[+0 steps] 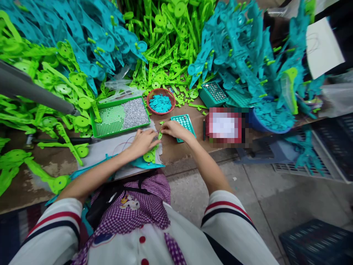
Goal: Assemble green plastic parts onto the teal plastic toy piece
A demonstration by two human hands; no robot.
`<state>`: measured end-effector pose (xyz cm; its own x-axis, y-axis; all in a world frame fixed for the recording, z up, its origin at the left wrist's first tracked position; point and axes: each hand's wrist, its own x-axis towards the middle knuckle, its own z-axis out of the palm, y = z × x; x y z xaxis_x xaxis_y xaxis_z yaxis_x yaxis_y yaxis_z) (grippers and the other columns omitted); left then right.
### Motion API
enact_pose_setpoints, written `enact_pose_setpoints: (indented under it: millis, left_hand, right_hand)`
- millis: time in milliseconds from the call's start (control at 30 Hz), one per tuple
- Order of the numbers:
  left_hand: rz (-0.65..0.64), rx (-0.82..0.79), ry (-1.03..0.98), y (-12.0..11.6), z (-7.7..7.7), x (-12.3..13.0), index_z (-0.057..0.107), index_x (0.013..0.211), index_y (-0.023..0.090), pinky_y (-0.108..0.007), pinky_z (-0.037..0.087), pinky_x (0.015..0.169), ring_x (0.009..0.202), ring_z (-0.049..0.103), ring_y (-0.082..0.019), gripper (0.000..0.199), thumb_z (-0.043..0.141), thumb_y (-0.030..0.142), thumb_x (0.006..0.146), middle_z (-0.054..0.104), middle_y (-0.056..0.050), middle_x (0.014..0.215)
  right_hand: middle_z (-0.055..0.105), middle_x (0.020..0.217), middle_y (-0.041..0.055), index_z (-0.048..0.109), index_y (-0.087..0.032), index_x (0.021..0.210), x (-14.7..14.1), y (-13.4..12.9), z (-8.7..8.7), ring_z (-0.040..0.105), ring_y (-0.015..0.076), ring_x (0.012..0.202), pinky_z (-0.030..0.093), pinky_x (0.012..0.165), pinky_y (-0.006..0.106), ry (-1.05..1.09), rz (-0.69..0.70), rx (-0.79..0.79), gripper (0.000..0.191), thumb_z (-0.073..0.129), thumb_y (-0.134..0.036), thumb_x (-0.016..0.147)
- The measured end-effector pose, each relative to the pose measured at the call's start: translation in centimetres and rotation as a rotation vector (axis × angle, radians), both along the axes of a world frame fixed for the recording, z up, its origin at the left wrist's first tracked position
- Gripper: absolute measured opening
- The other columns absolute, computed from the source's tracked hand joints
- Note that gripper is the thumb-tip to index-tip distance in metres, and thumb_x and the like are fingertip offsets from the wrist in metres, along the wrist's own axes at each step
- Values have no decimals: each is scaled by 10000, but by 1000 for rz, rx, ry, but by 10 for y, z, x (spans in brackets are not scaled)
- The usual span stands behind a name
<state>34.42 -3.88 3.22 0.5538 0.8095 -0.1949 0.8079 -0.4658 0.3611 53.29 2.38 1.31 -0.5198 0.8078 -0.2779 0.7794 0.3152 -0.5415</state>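
My left hand (143, 142) is over the cloth near the bench's front edge, its fingers closed on a lime-green plastic arm piece (149, 157). This piece has a round disc end and lies against a turquoise plastic part (146, 163) that is partly under my forearm. My right hand (174, 129) faces it, with thumb and fingers pinched on the piece's narrow upper end (161, 127). Exactly where the fingertips touch is partly hidden. Just beyond my right hand sits a small teal tray (188, 121) with rows of round metal bits.
A green tray (109, 119) of small metal pieces and a red basket (149, 105) of turquoise pieces stand behind my hands. Lime (176, 36) and turquoise parts (231, 44) are heaped along the back. To the right are a teal box (211, 101) and a blue bucket (260, 123).
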Motion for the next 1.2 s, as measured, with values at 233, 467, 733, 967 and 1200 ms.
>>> enact_pose_setpoints:
  millis: [233, 467, 733, 967, 1200]
  left_hand:
    - [133, 106, 110, 14, -6, 21, 615, 1061, 123, -396, 412, 872, 1059, 580, -293, 271, 372, 211, 977, 626, -165, 1107]
    - [86, 106, 135, -11, -2, 43, 592, 1157, 115, -398, 419, 872, 1037, 603, -283, 349, 329, 66, 932, 671, -176, 1057]
    - [9, 51, 149, -22, -2, 52, 619, 1054, 106, -405, 439, 867, 1033, 616, -289, 299, 364, 53, 908, 659, -193, 1077]
    - [174, -169, -100, 2, 18, 41, 519, 1202, 131, -385, 500, 840, 991, 668, -267, 269, 402, 185, 966, 683, -148, 1110]
    - [235, -108, -51, -24, 9, 7, 559, 1250, 146, -363, 504, 885, 1021, 677, -265, 335, 496, 167, 922, 704, -131, 1131]
  right_hand:
    - [752, 766, 36, 764, -215, 808, -2, 0, 7, 649, 189, 735, 367, 653, 260, -42, -22, 36, 113, 659, -172, 812]
    - [773, 797, 51, 775, -207, 787, -4, 7, 7, 675, 203, 771, 376, 654, 267, -68, -9, 9, 120, 674, -143, 777]
    - [761, 736, 34, 765, -219, 729, -4, 8, 6, 666, 182, 704, 394, 629, 260, -14, -22, -21, 120, 676, -142, 750]
    - [762, 780, 70, 766, -185, 757, -7, 5, 13, 649, 187, 727, 327, 591, 265, -105, -33, 3, 137, 638, -158, 799]
    - [770, 887, 63, 770, -174, 906, -7, 3, 25, 651, 166, 786, 360, 642, 238, -142, -13, -58, 156, 643, -216, 824]
